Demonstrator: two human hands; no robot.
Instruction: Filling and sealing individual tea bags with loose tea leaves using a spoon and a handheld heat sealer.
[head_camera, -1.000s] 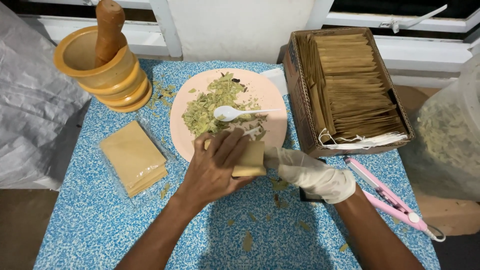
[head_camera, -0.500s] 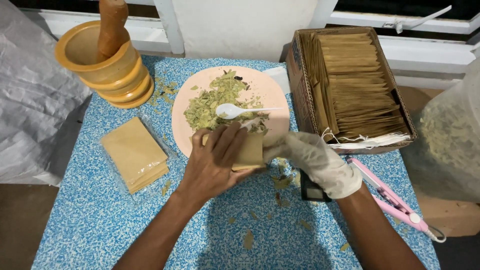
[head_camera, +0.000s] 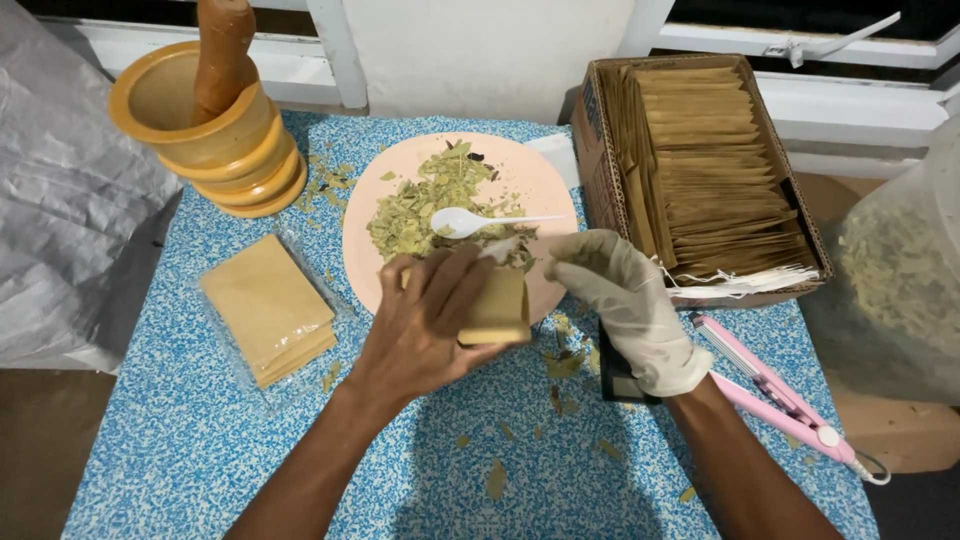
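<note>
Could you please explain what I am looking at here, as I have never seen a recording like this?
There is no machine: a person wears a camera on the head, looking down at their own two hands over a blue speckled table. The bare left hand holds a small tan paper pouch; the white-gloved right hand pinches at its top. Behind them a pink plate carries crushed dried leaves and a white plastic spoon. To the left lie a stack of flat tan pouches and a wooden mortar with pestle. To the right stand a cardboard box of pouches and a pink heat sealer.
</note>
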